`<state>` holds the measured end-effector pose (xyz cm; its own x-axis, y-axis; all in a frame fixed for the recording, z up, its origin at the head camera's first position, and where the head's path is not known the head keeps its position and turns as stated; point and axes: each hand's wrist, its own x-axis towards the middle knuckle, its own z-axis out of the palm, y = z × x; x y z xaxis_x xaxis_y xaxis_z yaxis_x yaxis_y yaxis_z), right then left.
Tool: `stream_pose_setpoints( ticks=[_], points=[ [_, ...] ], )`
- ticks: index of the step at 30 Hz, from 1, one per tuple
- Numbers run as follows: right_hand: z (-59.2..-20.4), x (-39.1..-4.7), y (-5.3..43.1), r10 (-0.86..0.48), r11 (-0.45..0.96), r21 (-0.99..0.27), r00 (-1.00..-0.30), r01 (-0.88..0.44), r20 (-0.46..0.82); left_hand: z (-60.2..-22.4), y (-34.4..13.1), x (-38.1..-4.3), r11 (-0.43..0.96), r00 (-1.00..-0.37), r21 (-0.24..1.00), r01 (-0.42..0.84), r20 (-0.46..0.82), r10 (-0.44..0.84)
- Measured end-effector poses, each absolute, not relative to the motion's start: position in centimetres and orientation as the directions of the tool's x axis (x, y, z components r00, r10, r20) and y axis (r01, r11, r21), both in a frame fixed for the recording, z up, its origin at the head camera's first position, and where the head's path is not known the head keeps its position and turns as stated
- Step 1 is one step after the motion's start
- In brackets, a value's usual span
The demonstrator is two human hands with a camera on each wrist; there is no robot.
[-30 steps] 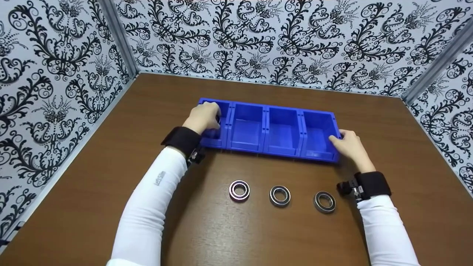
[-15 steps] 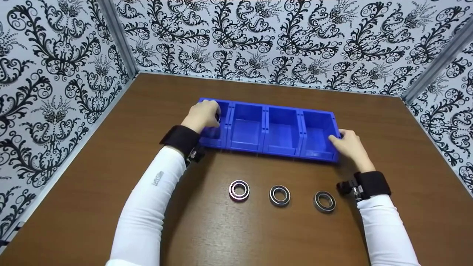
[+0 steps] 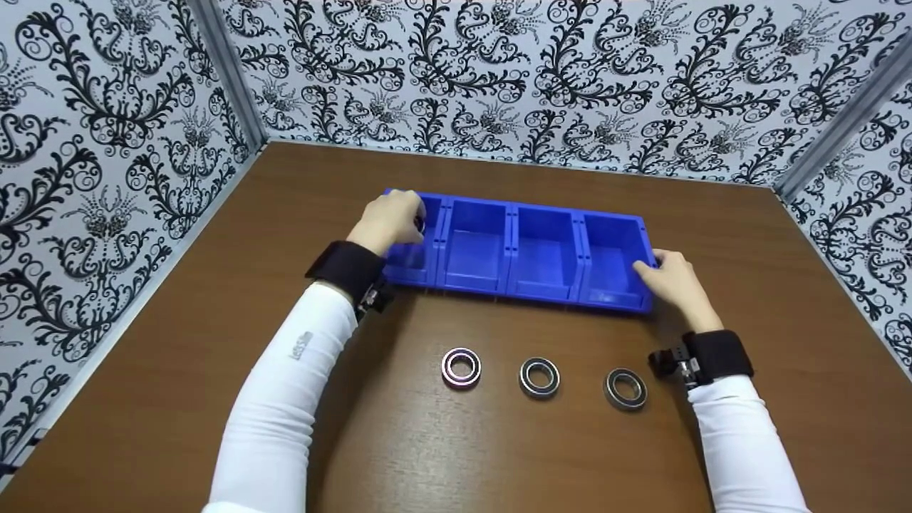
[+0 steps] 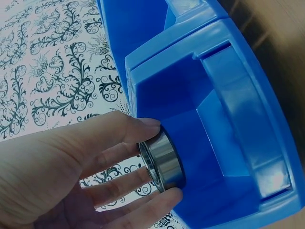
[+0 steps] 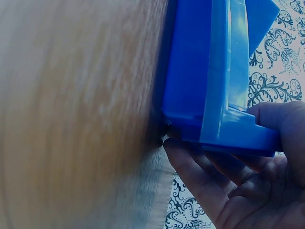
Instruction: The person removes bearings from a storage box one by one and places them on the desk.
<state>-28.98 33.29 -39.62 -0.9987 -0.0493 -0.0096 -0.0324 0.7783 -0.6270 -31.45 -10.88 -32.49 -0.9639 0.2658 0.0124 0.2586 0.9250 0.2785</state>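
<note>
My left hand [image 3: 392, 219] is over the leftmost compartment of a blue four-part bin [image 3: 474, 286]. Between its thumb and fingers it pinches a steel ball bearing [image 4: 164, 160], seen clearly in the left wrist view at the compartment's opening; in the head view the hand hides most of it. My right hand [image 3: 673, 281] grips the bin's right end, thumb over the rim and fingers along the outer side, as the right wrist view [image 5: 238, 183] also shows. Three more bearings lie flat in a row before the bin: a pinkish one [image 3: 461, 382], a middle one [image 3: 539, 392] and a right one [image 3: 627, 405].
The bin stands on a brown wooden table [image 3: 541, 463]. Behind it rises a patterned wall [image 3: 499, 78], with another patterned panel [image 3: 107, 164] along the left and one on the right. Grey posts mark the corners.
My left hand has shifted very slightly up and to the left in the head view, still holding its bearing. The right hand, bin and loose bearings look unchanged.
</note>
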Motion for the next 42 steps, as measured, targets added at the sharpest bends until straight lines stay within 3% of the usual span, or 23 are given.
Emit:
stream_pose_setpoints(
  ticks=[42],
  points=[
    [-39.8,-29.2,33.3,-0.037,0.784,-0.620,-0.999,-0.029,0.000,-31.0,-10.5,-30.4,0.919,-0.961,0.287,0.270,0.015,0.278]
  ],
)
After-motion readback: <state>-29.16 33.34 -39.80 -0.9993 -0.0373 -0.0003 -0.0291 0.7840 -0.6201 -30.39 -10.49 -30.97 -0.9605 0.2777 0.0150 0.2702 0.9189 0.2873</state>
